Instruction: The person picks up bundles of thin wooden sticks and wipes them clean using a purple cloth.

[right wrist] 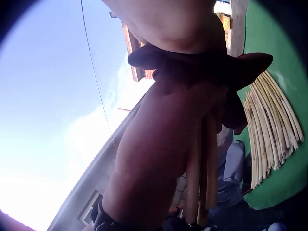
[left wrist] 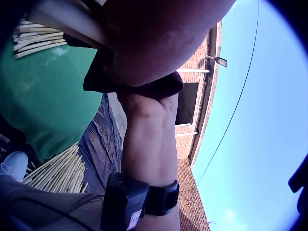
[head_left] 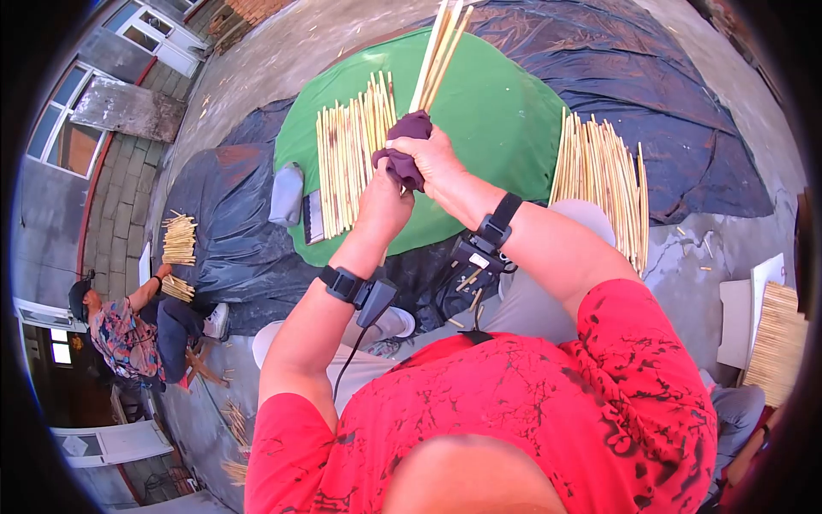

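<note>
A dark purple cloth [head_left: 409,141] is wrapped round a small bunch of long pale sticks [head_left: 441,60], held up over the green cover. My right hand [head_left: 435,161] grips the cloth and sticks from the right, its thumb lying across the cloth. Just below and to the left, my left hand [head_left: 385,206] grips the cloth's lower part. In the right wrist view, the lower stick ends [right wrist: 193,178] come out beside the left forearm. Both hands' fingers are largely hidden by the cloth.
On the green cover [head_left: 488,128] lies a row of sticks [head_left: 342,163], with a grey pouch [head_left: 287,194] at its left. Another stick pile [head_left: 604,184] lies at the right. Dark plastic sheeting [head_left: 599,60] spreads around. A seated person [head_left: 128,334] handles sticks at far left.
</note>
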{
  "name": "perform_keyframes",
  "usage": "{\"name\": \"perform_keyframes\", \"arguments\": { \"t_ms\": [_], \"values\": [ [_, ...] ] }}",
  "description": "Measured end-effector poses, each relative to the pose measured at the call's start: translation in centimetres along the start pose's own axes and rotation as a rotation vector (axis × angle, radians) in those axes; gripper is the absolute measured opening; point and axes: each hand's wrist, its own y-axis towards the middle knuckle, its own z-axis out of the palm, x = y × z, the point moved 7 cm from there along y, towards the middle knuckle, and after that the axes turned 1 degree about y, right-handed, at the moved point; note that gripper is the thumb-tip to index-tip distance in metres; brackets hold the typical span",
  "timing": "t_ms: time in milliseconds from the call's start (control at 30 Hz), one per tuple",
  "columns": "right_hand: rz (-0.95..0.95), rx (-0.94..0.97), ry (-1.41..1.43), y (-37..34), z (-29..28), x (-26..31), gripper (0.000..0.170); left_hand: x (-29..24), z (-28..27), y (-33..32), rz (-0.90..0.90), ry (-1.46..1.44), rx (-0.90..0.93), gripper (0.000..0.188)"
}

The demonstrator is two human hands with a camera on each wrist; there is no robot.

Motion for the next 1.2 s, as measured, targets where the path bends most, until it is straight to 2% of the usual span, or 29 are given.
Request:
{"name": "perform_keyframes", "arguments": {
  "t_ms": [67, 100, 133, 200, 233, 333, 367, 467, 567, 600, 633, 667, 733, 800, 833, 867, 933, 1000, 1067, 1133, 1167, 1200],
  "values": [
    [0.039, 0.012, 0.05, 0.1, -0.5, 0.0, 0.03, 0.2, 0.5, -0.3, 0.168, -0.376, 0.001, 0.039],
    [0.081, 0.027, 0.102, 0.0, -0.4, -0.1, 0.03, 0.8, 2.0, -1.1, -0.21, -0.902, 0.278, 0.037],
    [0.084, 0.024, 0.105, 0.0, -0.5, 0.0, 0.03, 1.1, 1.9, -1.3, -0.214, -0.9, 0.281, 0.037],
    [0.149, 0.096, 0.157, -0.3, 0.2, -0.5, 0.029, 1.1, 3.2, -3.1, -0.418, -1.375, 0.587, 0.031],
    [0.154, 0.097, 0.158, -0.4, 0.3, -0.7, 0.029, 1.1, 3.3, -3.9, -0.438, -1.356, 0.572, 0.025],
    [0.205, 0.08, 0.082, -0.8, 0.5, -1.3, 0.032, 0.5, 2.8, -5.3, -0.354, -1.432, 0.579, 0.024],
    [0.183, 0.064, 0.079, -0.7, 0.4, -1.0, 0.029, 0.8, 2.8, -5.8, -0.386, -1.454, 0.579, 0.025],
    [0.088, 0.03, 0.157, 1.0, -0.2, 1.9, 0.023, 1.5, 1.9, -8.5, -0.41, -1.356, 0.669, 0.024],
    [0.047, -0.033, 0.362, 4.4, -2.8, 6.6, 0.025, 3.5, 0.7, -13.0, -0.477, -1.292, 0.748, 0.024],
    [-0.032, -0.022, 0.397, 6.5, -4.4, 7.4, 0.024, 4.4, 0.4, -14.6, -0.51, -1.264, 0.79, 0.023],
    [-0.114, -0.113, 0.38, 7.7, -6.0, 8.4, 0.022, 4.9, -0.5, -15.7, -0.511, -1.262, 0.79, 0.023],
    [-0.16, -0.102, 0.414, 8.6, -7.0, 8.9, 0.021, 5.8, -1.6, -16.6, -0.538, -1.224, 0.736, 0.023],
    [-0.306, -0.306, 0.523, 8.5, -9.0, 10.9, 0.018, 8.0, -3.5, -17.7, -0.579, -1.19, 0.667, 0.023],
    [-0.319, -0.273, 0.564, 8.9, -9.6, 11.7, 0.021, 11.3, -5.7, -17.9, -0.624, -1.208, 0.408, 0.021],
    [-0.224, -0.163, 0.475, 8.1, -7.7, 11.4, 0.031, 12.5, -6.5, -17.5, -0.621, -1.211, 0.298, 0.021],
    [-0.22, -0.156, 0.474, 6.8, -6.4, 10.3, 0.031, 13.4, -7.2, -16.8, -0.614, -1.212, 0.188, 0.02],
    [-0.019, -0.045, 0.279, 4.3, -2.1, 6.3, 0.038, 14.4, -7.0, -15.0, -0.636, -1.206, 0.102, 0.018],
    [0.242, 0.139, 0.161, 0.7, 1.4, 0.7, 0.047, 14.1, -6.5, -12.4, -0.57, -0.999, -0.063, 0.014],
    [0.411, 0.327, 0.118, -3.7, 4.5, -3.7, 0.05, 11.5, -4.5, -9.5, -0.448, -0.662, -0.018, 0.02],
    [0.158, 0.316, -0.047, -5.7, 5.4, -4.4, 0.048, 5.8, -1.8, -7.6, 0.044, -0.05, -0.069, 0.03],
    [0.101, 0.147, -0.024, -5.2, 4.0, -4.3, 0.047, 4.2, -0.5, -6.8, 0.068, -0.084, -0.045, 0.036],
    [0.046, 0.076, -0.042, -4.2, 2.6, -3.9, 0.044, 2.9, 0.3, -6.3, 0.09, -0.118, -0.018, 0.042]
  ]
}}
